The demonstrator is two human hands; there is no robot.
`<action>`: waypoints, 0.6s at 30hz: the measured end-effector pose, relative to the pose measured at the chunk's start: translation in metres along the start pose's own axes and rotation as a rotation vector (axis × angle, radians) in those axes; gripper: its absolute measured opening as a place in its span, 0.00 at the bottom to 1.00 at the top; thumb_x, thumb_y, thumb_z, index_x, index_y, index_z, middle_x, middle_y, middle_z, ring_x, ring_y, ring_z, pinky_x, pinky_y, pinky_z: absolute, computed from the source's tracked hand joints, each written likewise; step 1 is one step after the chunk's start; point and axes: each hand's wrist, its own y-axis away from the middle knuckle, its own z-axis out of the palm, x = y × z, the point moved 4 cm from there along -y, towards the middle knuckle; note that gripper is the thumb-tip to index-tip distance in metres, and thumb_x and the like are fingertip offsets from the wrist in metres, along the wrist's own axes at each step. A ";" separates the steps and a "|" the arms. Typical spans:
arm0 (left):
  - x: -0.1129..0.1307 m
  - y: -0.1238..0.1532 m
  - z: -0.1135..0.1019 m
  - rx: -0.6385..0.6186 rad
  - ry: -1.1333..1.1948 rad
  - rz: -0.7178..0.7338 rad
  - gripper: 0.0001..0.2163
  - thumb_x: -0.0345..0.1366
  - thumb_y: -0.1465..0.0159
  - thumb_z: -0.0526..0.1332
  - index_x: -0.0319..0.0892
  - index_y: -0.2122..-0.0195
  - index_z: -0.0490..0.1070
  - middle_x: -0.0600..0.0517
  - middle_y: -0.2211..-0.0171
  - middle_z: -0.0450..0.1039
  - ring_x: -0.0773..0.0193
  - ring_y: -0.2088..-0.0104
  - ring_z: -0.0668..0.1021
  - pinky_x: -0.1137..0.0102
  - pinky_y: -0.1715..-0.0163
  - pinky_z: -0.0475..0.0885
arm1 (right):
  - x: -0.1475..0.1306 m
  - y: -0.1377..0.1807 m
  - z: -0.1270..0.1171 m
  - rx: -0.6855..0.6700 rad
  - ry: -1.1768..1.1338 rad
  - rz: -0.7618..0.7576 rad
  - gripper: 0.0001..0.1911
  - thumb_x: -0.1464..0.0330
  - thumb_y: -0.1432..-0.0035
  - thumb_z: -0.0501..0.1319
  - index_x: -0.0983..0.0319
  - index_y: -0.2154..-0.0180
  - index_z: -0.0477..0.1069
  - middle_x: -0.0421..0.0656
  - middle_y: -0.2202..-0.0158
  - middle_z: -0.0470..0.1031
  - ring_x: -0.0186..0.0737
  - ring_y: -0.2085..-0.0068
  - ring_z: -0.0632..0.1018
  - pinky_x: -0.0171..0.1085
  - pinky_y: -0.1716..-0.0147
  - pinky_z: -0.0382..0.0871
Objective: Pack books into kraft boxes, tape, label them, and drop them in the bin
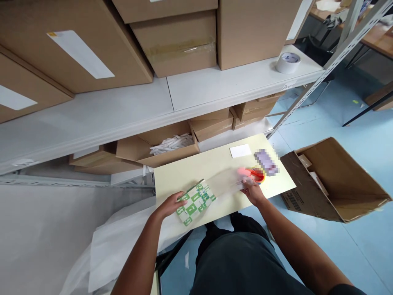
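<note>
Evidently, both hands are pinching: the left hand grips a green-and-white packet by its left side, thumb over the printed face, while the right hand nips the far end of a clear film. From the right grip, the packet lies at roughly nine o'clock, over the tabletop and much nearer the left hand. Its long axis runs about half past seven to half past one, and the film spans the gap; whether it wraps the packet, I cannot tell. At one o'clock from the right hand sits a red-handled tool, probably scissors, with a blurred purple item just beyond. A white card lies near twelve, and an open carton stands at three on the floor.
</note>
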 end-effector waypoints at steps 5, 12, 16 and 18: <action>-0.012 0.009 0.001 -0.001 0.069 -0.098 0.33 0.57 0.53 0.70 0.39 0.52 0.75 0.43 0.50 0.80 0.42 0.48 0.79 0.59 0.50 0.74 | -0.011 -0.007 -0.004 -0.008 0.215 -0.082 0.19 0.55 0.41 0.61 0.58 0.52 0.72 0.50 0.50 0.80 0.52 0.51 0.81 0.50 0.56 0.80; -0.038 0.017 0.011 0.021 0.258 -0.206 0.35 0.57 0.53 0.71 0.39 0.49 0.74 0.42 0.49 0.80 0.44 0.49 0.79 0.60 0.55 0.75 | -0.019 0.007 -0.026 0.282 0.586 -0.156 0.23 0.58 0.44 0.65 0.63 0.50 0.73 0.51 0.55 0.78 0.53 0.57 0.80 0.54 0.54 0.77; -0.043 0.021 0.012 0.016 0.303 -0.243 0.34 0.55 0.51 0.71 0.40 0.48 0.74 0.42 0.49 0.79 0.45 0.48 0.79 0.61 0.57 0.75 | -0.005 0.046 0.024 0.104 1.004 -0.689 0.19 0.63 0.34 0.55 0.59 0.44 0.70 0.52 0.45 0.74 0.50 0.47 0.76 0.51 0.44 0.72; -0.041 0.022 0.011 0.017 0.293 -0.254 0.33 0.54 0.51 0.70 0.40 0.48 0.74 0.43 0.49 0.79 0.45 0.48 0.79 0.62 0.57 0.75 | 0.020 0.054 0.069 -0.303 1.239 -0.770 0.21 0.67 0.34 0.56 0.58 0.41 0.69 0.52 0.40 0.70 0.48 0.45 0.76 0.46 0.45 0.72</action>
